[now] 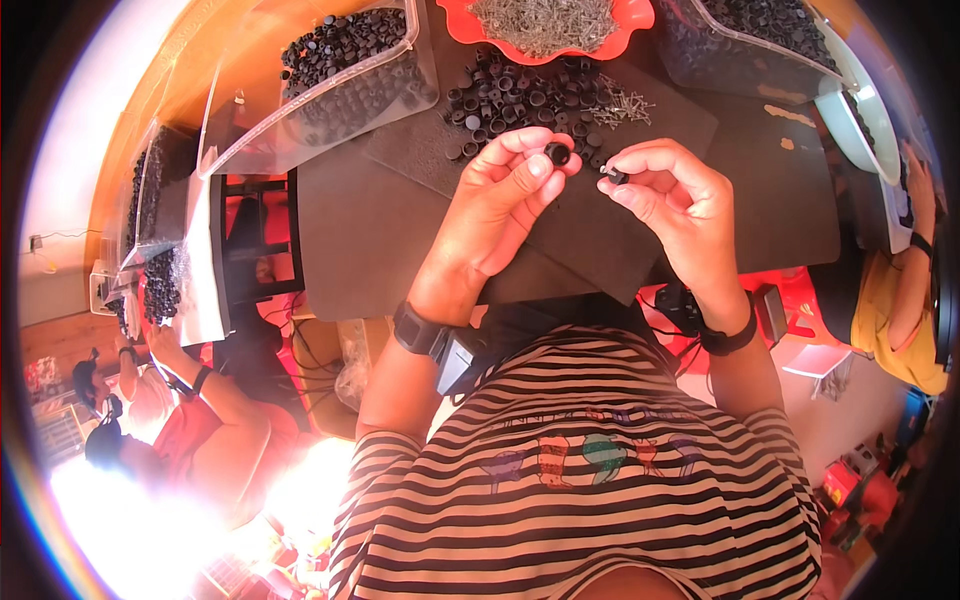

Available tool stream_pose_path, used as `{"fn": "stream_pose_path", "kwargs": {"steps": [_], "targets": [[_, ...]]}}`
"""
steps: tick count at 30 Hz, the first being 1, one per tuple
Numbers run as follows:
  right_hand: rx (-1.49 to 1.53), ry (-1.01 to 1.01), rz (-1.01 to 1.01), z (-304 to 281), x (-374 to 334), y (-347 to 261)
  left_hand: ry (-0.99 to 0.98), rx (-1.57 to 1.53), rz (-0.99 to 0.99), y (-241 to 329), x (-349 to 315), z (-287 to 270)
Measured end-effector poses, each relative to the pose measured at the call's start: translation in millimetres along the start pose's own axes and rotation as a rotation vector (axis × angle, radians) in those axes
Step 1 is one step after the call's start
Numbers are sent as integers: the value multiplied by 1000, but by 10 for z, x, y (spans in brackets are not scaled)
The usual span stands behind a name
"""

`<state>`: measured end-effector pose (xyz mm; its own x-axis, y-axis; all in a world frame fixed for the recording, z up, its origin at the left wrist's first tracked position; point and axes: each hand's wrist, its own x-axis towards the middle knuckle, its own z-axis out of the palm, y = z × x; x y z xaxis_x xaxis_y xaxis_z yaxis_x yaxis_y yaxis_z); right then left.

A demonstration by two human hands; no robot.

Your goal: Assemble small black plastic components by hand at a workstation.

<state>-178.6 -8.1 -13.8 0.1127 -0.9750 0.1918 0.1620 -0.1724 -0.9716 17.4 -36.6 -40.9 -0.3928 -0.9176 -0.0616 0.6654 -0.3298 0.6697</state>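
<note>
My left hand (pixel 488 205) pinches a round, hollow black plastic cap (pixel 557 154) between thumb and fingers, with its dark opening showing. A short gap to its right, my right hand (pixel 685 195) grips a small black plastic piece (pixel 618 177) by the fingertips. A bit of shiny metal shows at that piece's left end; its exact form is too small to tell. Both hands are raised over the dark work surface (pixel 350 235), in front of a loose pile of black caps (pixel 520 98). Beside that pile lies a small heap of metal pins or screws (pixel 622 105).
A red scalloped bowl (pixel 545 57) of metal pins stands at the far middle. Clear bins of black parts flank it, one at left (pixel 350 110) and one at right (pixel 740 38). A pale basin (pixel 858 115) sits far right. Other people work at both sides.
</note>
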Motion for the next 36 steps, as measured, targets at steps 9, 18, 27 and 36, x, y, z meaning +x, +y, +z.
{"fn": "stream_pose_path", "kwargs": {"steps": [9,18,27,36], "targets": [[-155,0,-160,114,53,-41,-63,-173,-67,-110,-40,-31],[-385,31,-282,174,85,-130,-76,-124,-44,-125,-53,-24],[-440,23,-312,175,111,-126,-66,-125,-58,-143,-59,-35],[-445,17,-317,168,111,-109,-68,-118,-55,-162,-81,-23]]}}
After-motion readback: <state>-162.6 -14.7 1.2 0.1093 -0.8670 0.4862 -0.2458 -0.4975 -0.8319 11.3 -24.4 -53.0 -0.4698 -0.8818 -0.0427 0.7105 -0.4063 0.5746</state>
